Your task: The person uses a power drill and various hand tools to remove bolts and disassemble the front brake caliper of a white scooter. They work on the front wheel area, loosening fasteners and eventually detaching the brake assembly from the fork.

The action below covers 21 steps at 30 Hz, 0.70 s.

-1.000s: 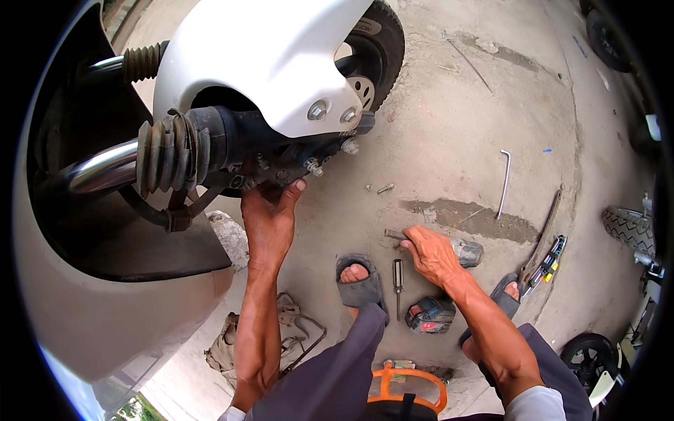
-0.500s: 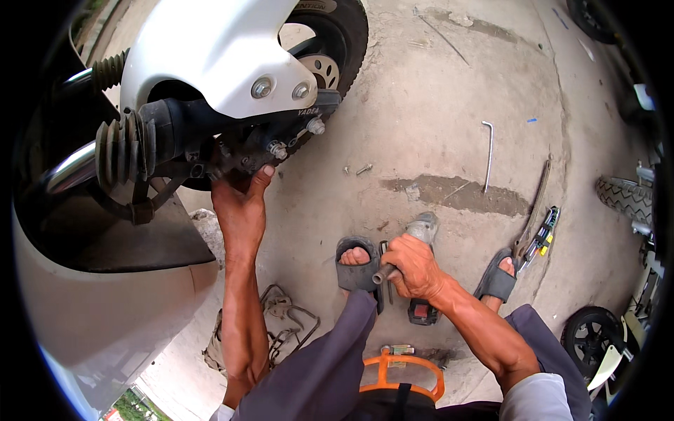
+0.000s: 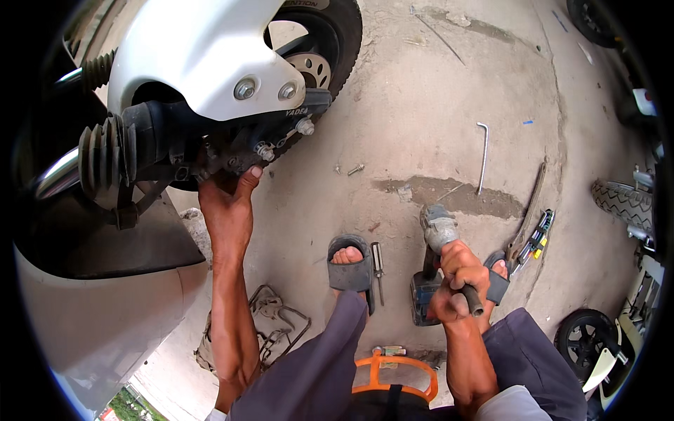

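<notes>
At the front of a white scooter, my left hand is closed around a dark, dirty part that looks like a brake caliper, just below the fork leg. My thumb lies on its near side, while the other fingers are mostly hidden. Low over the floor by my right foot, my right hand grips a cordless impact wrench round its front part. A tube-like socket sticks out past the fingers toward the lower right. The wrench's battery shows left of the hand.
Two bolts lie on the concrete. A hex key is farther right, near a long rusty tool and a bundle of small tools. A screwdriver lies beside my left sandal. An orange frame is between my legs.
My right hand has moved right with the impact wrench and turned it, so the socket now points lower right instead of left. My left hand stays on the caliper. The view has shifted slightly.
</notes>
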Available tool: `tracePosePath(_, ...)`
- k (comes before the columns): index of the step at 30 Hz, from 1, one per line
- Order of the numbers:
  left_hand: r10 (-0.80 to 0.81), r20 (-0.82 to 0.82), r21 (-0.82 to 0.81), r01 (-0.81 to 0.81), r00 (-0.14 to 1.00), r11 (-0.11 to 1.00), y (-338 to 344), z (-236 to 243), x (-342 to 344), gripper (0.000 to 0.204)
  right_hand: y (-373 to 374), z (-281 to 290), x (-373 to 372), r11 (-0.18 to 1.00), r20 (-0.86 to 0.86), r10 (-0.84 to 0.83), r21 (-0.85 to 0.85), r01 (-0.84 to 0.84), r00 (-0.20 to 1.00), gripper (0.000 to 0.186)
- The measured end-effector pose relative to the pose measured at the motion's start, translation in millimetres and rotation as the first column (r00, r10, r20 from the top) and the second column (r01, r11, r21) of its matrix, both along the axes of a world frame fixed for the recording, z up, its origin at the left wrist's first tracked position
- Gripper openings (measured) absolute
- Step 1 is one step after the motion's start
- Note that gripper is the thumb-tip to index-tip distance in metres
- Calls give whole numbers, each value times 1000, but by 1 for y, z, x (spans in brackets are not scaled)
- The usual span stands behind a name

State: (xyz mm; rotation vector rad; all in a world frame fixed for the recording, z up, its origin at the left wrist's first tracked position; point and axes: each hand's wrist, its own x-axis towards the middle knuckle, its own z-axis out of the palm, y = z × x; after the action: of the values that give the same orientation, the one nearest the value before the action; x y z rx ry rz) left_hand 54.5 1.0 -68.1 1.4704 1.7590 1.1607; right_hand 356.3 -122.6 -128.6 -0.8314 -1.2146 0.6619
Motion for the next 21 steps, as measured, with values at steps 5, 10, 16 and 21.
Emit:
tracePosePath(5,-14,-48,-25,13,999,1000,8,13,3,42,7,3,-22,951,206,138,-300,-72,969,45)
tracePosePath(10,22,-88,-159,-36,996,987,-33,-4,-8,39,-27,3,-58,965,-36,166,-201,-170,985,49)
tracePosePath(16,-2,60,-187,13,998,982,6,8,-16,57,7,8,-64,945,-462,-12,-296,-141,887,43)
tracePosePath(21,19,-70,-151,-29,997,988,-7,13,-11,58,24,20,-55,924,-656,-74,-328,-197,751,46)
